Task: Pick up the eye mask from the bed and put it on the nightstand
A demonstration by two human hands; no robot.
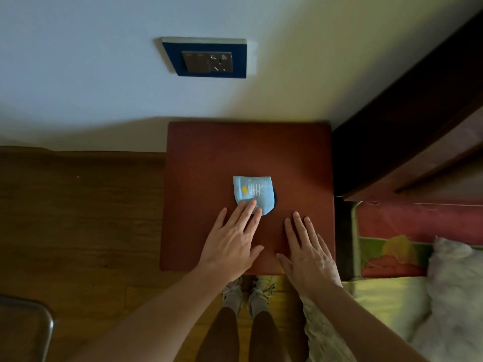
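Eye mask: mid-nightstand, folded. Our left hand open, fingertips resting on it; right hand flat, empty. We should lift off gently, without dragging.

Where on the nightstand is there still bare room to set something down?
The nightstand is bare across its far half toward the wall, and down its left strip. The near middle is crowded: eye mask, left hand touching it, right hand flat beside it.

I'm standing in a home bedroom: a reddish-brown nightstand against the wall beside a bed with patterned bedding, a wall socket above, wooden floor underfoot.
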